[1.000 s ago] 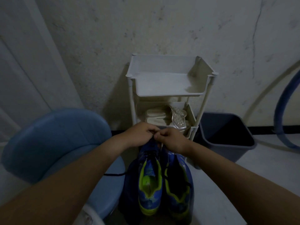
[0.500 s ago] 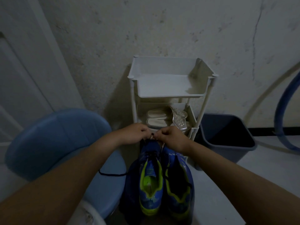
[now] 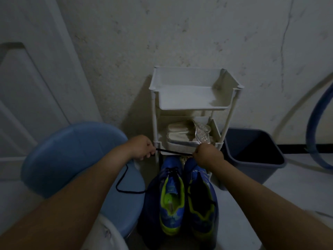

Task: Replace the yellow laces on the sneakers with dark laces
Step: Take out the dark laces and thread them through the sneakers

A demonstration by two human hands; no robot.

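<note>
Two blue sneakers with yellow-green lining stand side by side on the floor, the left sneaker [image 3: 171, 199] and the right sneaker [image 3: 201, 201], toes pointing away from me. A dark lace [image 3: 173, 152] is stretched taut between my hands above the toes. My left hand [image 3: 142, 149] grips one end, and my right hand [image 3: 207, 156] grips the other. More dark lace [image 3: 122, 179] hangs in a loop below my left wrist toward the left sneaker. No yellow lace is visible.
A blue plastic chair [image 3: 72, 159] stands at the left. A white tiered rack [image 3: 191, 98] with pale sandals [image 3: 180, 136] on its lower shelf stands against the wall ahead. A dark blue bin [image 3: 252, 156] sits at the right, beside a blue hoop [image 3: 313, 127].
My hands were together above the sneakers' toes; they have moved apart, left hand leftward and right hand rightward, drawing the dark lace taut between them.
</note>
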